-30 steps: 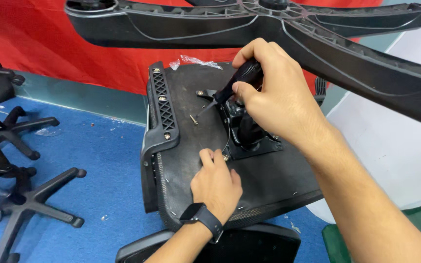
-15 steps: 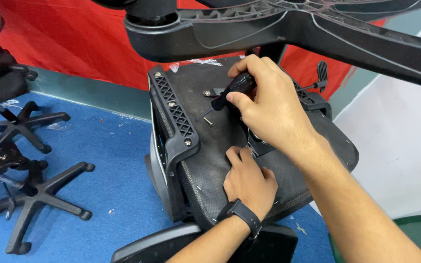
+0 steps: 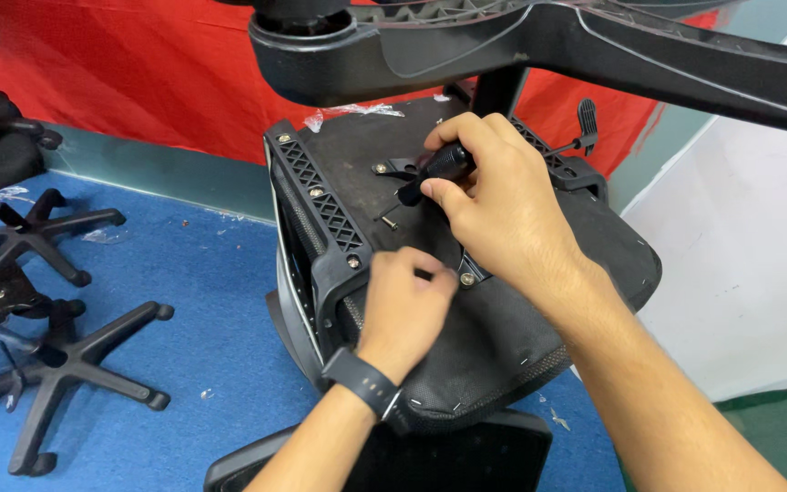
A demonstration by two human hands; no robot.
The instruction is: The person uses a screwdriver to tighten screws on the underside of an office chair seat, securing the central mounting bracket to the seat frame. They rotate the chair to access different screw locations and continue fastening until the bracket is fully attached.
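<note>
Right hand [image 3: 503, 205] reaches in from lower right, forearm running diagonally, wrist bent down, fingers clenched round the black handle of a screwdriver [image 3: 439, 167]. Shaft points down-left toward a loose bolt [image 3: 390, 221] lying on the upturned seat underside [image 3: 503, 328].

Left hand [image 3: 404, 305] comes up from the bottom edge, black wristwatch [image 3: 363, 384] on the wrist, fingers curled loosely, knuckles up, resting on the seat fabric just beside a screw head [image 3: 467, 279] at the corner of the metal plate. Cannot tell whether it pinches anything.

Seat lies bottom-up, tilted, with a black ribbed bracket [image 3: 321, 205] bolted along its left edge. Chair star base [image 3: 594, 55] overhangs the top of the view. More star bases [image 3: 56, 360] on the blue floor [image 3: 184, 301], well apart. No containers in view.
</note>
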